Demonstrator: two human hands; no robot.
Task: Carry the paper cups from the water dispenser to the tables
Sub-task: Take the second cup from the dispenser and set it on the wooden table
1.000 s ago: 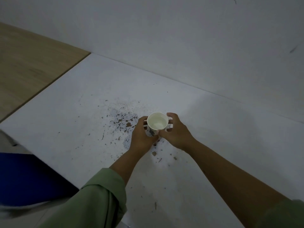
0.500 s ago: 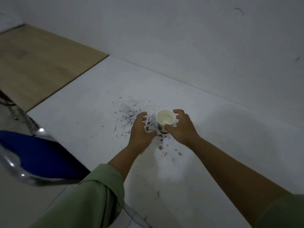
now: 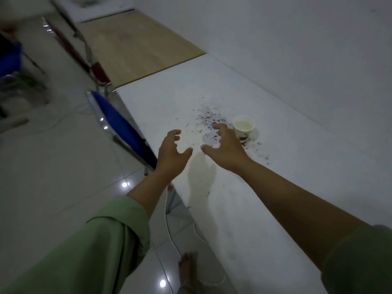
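White worktop [image 3: 275, 187] runs along the wall, and our paper cup [image 3: 243, 127] stands upright on it among dark specks. Our left hand [image 3: 171, 151] and right hand [image 3: 226, 148] hang spread and empty; we should draw them away without brushing the cup.

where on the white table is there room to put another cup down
Bare patches: right of the cup toward the wall, the near stretch by the right forearm, and the far end beside the wooden table. Crowded: the flecks left of the cup, where both open hands hover.
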